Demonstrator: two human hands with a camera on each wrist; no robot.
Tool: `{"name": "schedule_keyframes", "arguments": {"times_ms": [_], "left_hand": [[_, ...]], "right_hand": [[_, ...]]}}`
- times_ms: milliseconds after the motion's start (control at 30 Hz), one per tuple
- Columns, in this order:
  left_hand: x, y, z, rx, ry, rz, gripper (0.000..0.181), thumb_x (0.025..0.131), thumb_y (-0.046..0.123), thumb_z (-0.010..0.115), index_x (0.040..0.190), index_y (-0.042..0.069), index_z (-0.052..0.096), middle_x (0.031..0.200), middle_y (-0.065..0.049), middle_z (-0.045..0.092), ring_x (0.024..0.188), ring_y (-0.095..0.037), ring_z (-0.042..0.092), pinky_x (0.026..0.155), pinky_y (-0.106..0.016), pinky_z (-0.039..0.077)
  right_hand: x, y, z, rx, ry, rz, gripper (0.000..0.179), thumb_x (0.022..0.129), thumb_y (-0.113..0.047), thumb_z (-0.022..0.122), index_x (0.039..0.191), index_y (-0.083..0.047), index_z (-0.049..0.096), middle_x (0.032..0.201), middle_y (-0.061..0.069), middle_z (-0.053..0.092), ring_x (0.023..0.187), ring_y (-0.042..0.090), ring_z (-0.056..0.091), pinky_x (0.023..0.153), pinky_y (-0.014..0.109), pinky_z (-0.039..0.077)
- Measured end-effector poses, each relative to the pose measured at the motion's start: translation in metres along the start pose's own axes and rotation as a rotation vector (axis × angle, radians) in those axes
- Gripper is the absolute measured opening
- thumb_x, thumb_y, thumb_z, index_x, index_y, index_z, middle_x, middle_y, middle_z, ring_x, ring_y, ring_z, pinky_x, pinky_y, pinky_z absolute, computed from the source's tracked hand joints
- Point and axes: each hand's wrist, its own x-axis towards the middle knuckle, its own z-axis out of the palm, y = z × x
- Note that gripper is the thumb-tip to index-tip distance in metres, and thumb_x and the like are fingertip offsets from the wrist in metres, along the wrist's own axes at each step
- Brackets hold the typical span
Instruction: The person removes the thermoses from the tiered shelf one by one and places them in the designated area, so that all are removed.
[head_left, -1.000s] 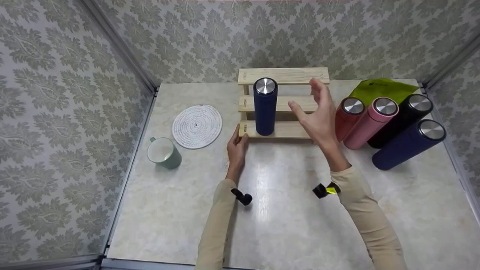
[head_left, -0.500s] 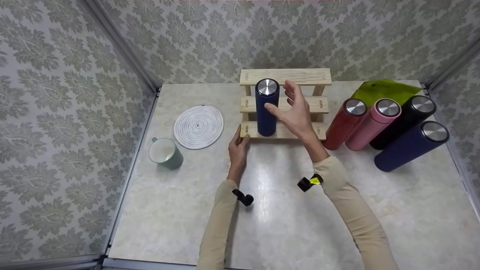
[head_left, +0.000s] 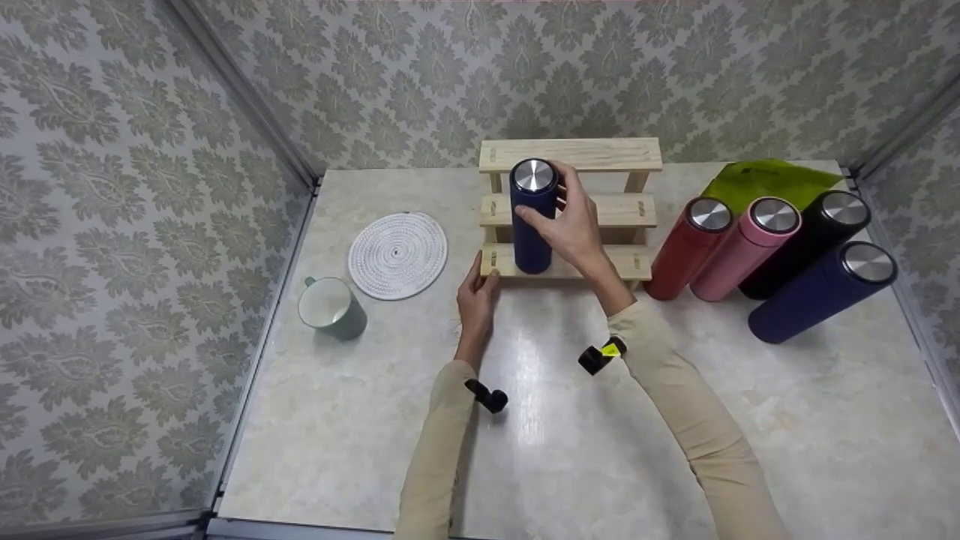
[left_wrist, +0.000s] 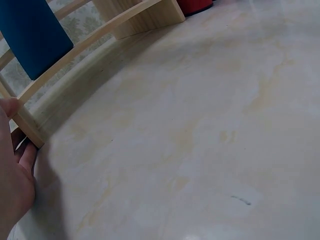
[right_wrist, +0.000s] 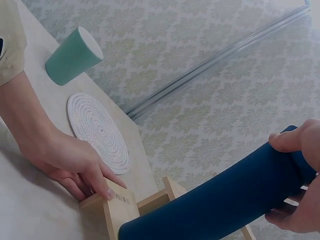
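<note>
A dark blue thermos bottle (head_left: 531,238) with a steel lid stands upright on the lowest step of a three-step wooden rack (head_left: 600,259). My right hand (head_left: 576,225) grips its upper part, thumb across the front and fingers round the back right side. In the right wrist view the thumb and fingertips lie against the same blue bottle (right_wrist: 215,195). With my left hand (head_left: 475,304) I hold the front left corner of the rack; the thumb sits at the step's edge and the fingers go along the outer side, partly hidden.
Right of the rack stand a red bottle (head_left: 686,251), a pink bottle (head_left: 742,255), a black bottle (head_left: 795,247) and another blue bottle (head_left: 817,296). Behind them lies a green bag (head_left: 769,180). On the left are a white woven mat (head_left: 397,255) and a green mug (head_left: 341,315).
My right hand has moved left from the rack's right side to the blue thermos bottle and closed round it. The left hand stays at the rack's corner.
</note>
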Motion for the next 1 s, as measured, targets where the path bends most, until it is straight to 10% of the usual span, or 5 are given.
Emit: {"name": "schedule_keyframes", "arguments": {"times_ms": [1000], "left_hand": [[0.003, -0.007, 0.002, -0.05, 0.006, 0.015, 0.057, 0.1, 0.022, 0.064, 0.154, 0.013, 0.045, 0.159, -0.005, 0.044, 0.146, -0.021, 0.044, 0.122, -0.032, 0.036]], "right_hand": [[-0.045, 0.011, -0.034, 0.025, 0.172, -0.115, 0.069, 0.079, -0.01, 0.087, 0.14, -0.004, 0.054, 0.129, 0.014, 0.065, 0.113, 0.027, 0.065, 0.093, 0.04, 0.059]]}}
